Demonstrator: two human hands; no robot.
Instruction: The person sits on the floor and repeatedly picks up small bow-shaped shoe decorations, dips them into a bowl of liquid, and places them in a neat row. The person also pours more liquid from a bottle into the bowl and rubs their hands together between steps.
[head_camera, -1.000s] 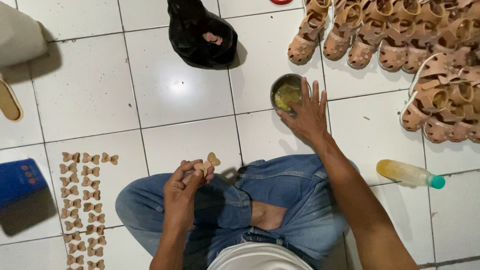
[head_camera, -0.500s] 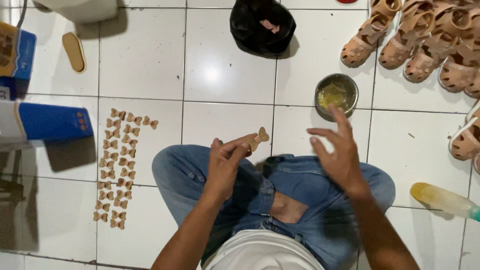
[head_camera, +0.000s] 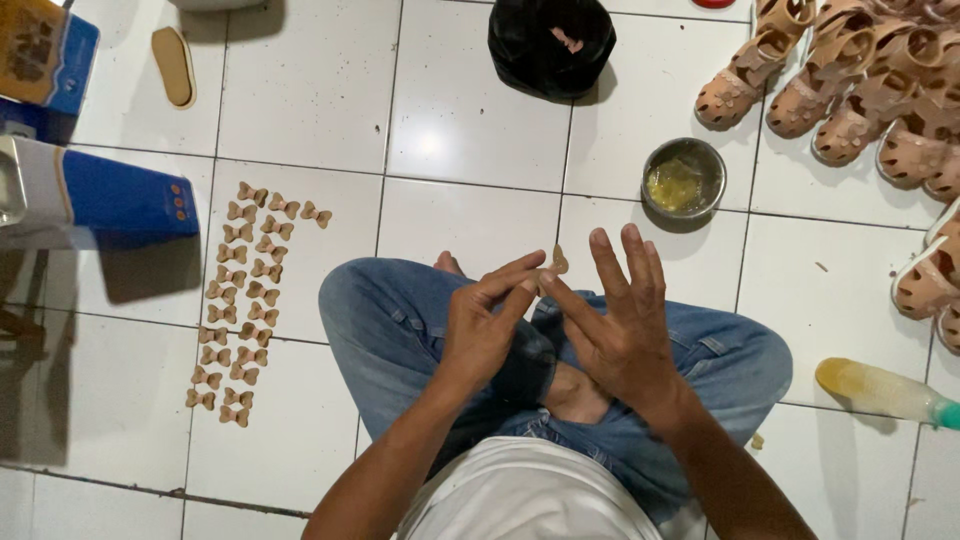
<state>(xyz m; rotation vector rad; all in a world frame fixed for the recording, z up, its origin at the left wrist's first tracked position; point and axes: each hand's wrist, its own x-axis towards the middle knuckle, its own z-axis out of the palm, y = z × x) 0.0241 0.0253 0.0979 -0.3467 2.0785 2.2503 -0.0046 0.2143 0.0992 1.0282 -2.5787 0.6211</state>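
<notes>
Over on the left, blue cartons (head_camera: 95, 195) are lying on the white tiled floor (head_camera: 300, 90), and beside them small tan bow pieces (head_camera: 240, 300) are sitting in neat rows. The person is sitting cross-legged in jeans, the left hand (head_camera: 485, 325) pinching a single tan bow piece (head_camera: 557, 262) at its fingertips, the piece sticking up and away from the lap. The right hand (head_camera: 620, 325) is hovering just beside it, fingers spread and holding nothing, forefinger nearest the piece. Further right, a metal bowl of yellowish glue (head_camera: 684, 178) (well apart from both hands), tan sandals (head_camera: 850, 90) and a plastic bottle (head_camera: 885, 392) are lying about.
</notes>
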